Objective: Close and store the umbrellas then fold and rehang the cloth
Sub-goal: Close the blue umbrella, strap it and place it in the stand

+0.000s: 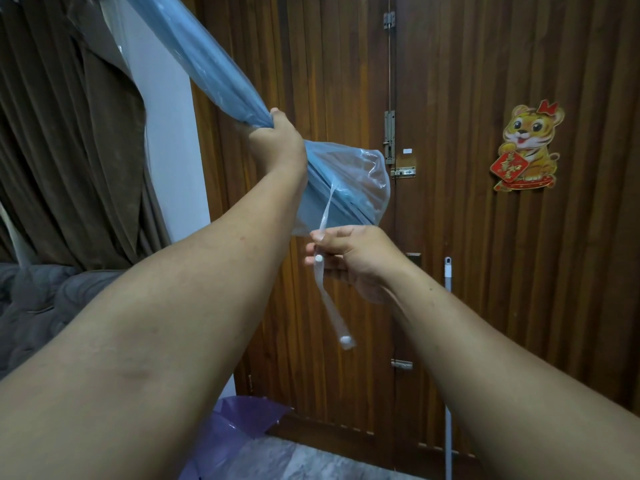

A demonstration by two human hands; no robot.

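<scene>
Both arms reach forward; left hand [277,140] grips blue umbrella [214,71]; right hand [349,252] pinches its strap [323,216].

Legible markings: one item, partly readable.
A tiger sticker [528,147] on the wooden door [467,271] carries a red diamond plaque with gold Chinese characters, too small to make out. Nothing else bears text.
</scene>
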